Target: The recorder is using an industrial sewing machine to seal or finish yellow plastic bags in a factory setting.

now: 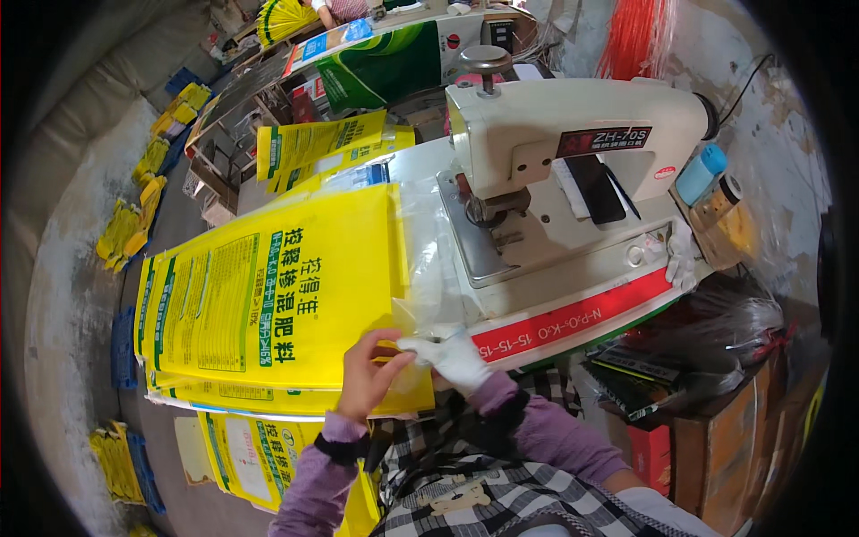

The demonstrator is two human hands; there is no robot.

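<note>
Checked black-and-white apron cloth [537,488] lies nearest the viewer, below the sewing machine [537,112], which serves as reference for all positions. Purple sleeves [564,438] extend from both sides of it.

Hands: the bare left hand [371,371] is below and to the left of the machine, thumb and forefinger curved to a narrow gap. The right hand [455,360], in a white glove, is nearer the machine, its fingers drawn together toward the left fingertips. Both are at the edge of clear film [434,277]; whether either grips it cannot be told.

Principal item: a stack of yellow printed bags [224,295], lying flat to the left of the machine, the film projecting from its near side toward the machine's metal plate [479,255].

Surroundings: the machine stands on a white counter [422,170]. Under its arm lie a dark phone [595,190] and a slim dark pen [621,191]. To its right are a light blue bottle [701,174] and a loose white glove [681,255]. A red printed strip [573,313] runs below it. Red strands [633,40] hang behind it.
</note>
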